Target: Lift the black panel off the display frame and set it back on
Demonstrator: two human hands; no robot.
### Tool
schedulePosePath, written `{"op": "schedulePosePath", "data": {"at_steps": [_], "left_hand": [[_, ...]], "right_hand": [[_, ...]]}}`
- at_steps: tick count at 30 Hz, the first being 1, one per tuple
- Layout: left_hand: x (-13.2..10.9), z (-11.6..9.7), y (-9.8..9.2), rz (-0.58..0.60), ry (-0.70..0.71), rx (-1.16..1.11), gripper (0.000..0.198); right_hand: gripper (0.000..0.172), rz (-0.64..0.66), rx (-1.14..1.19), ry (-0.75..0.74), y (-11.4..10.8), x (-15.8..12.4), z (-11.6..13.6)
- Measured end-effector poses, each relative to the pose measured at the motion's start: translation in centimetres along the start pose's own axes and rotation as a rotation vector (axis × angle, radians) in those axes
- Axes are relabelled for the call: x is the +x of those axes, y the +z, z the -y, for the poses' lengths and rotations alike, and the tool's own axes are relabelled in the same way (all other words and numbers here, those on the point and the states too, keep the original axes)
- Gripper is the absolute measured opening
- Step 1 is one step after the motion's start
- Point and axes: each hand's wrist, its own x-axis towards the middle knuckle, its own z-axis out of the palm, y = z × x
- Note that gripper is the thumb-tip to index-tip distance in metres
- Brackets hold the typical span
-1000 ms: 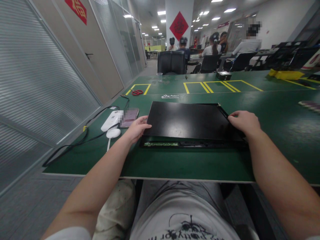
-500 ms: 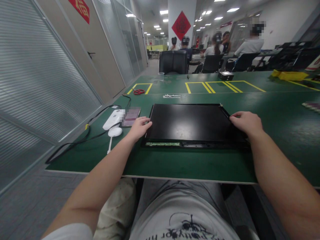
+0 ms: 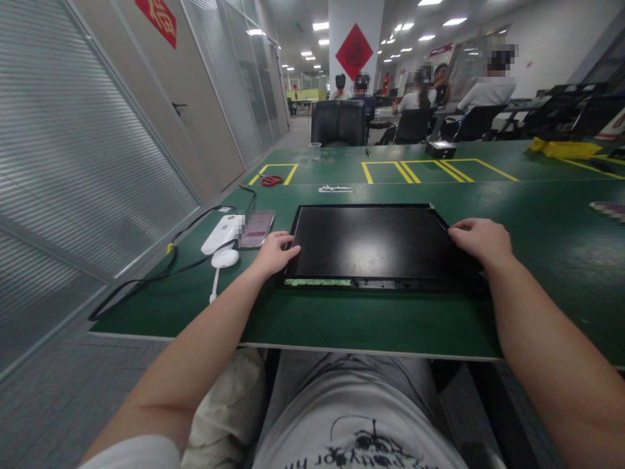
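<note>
In the head view, a dark flat panel (image 3: 371, 241) lies face up between the person's two hands, apparently level within a black frame (image 3: 420, 284) on the green desk (image 3: 390, 326). A green circuit strip (image 3: 317, 283) shows along the near side, closer to the body than either hand.

The left hand (image 3: 274, 253) is partly open at the panel's left edge, its thumb reaching over the border and its fingers loosely bent. The right hand (image 3: 483, 240) is more closed, thumb and fingertips drawn together at the right edge. The view is too coarse to tell whether either hand grips the panel, the frame or both.

The step in hand looks like steadying and aligning the panel in its frame; the next move calls for even, light control from both sides, without pressing on the exposed strip.

Left of the left hand are a phone (image 3: 257, 229) and a white device (image 3: 219, 234); beyond both hands lie red-handled scissors (image 3: 272, 180).
</note>
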Motion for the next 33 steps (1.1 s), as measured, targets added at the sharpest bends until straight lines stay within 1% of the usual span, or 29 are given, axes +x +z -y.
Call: {"op": "schedulePosePath", "data": {"at_steps": [6, 15, 23, 29, 31, 33], "left_hand": [[-0.1, -0.2, -0.1, 0.006, 0.023, 0.022, 0.042], [-0.2, -1.0, 0.0, 0.016, 0.040, 0.081, 0.036], [-0.2, -1.0, 0.2, 0.004, 0.057, 0.058, 0.030], [-0.3, -0.9, 0.1, 0.016, 0.078, 0.058, 0.036], [-0.3, -0.9, -0.2, 0.015, 0.075, 0.030, 0.041], [-0.5, -1.2, -0.8, -0.011, 0.082, 0.002, 0.047]], "right_hand": [[0.040, -0.045, -0.006, -0.017, 0.2, 0.1, -0.1], [0.043, 0.000, -0.030, -0.013, 0.0, -0.1, 0.1], [0.041, -0.032, -0.030, -0.018, 0.1, 0.0, 0.1], [0.040, -0.039, -0.040, -0.024, 0.1, -0.1, 0.1], [0.040, -0.035, -0.036, -0.020, 0.1, 0.0, 0.0], [0.039, -0.022, -0.029, -0.012, 0.1, 0.0, -0.1]]}}
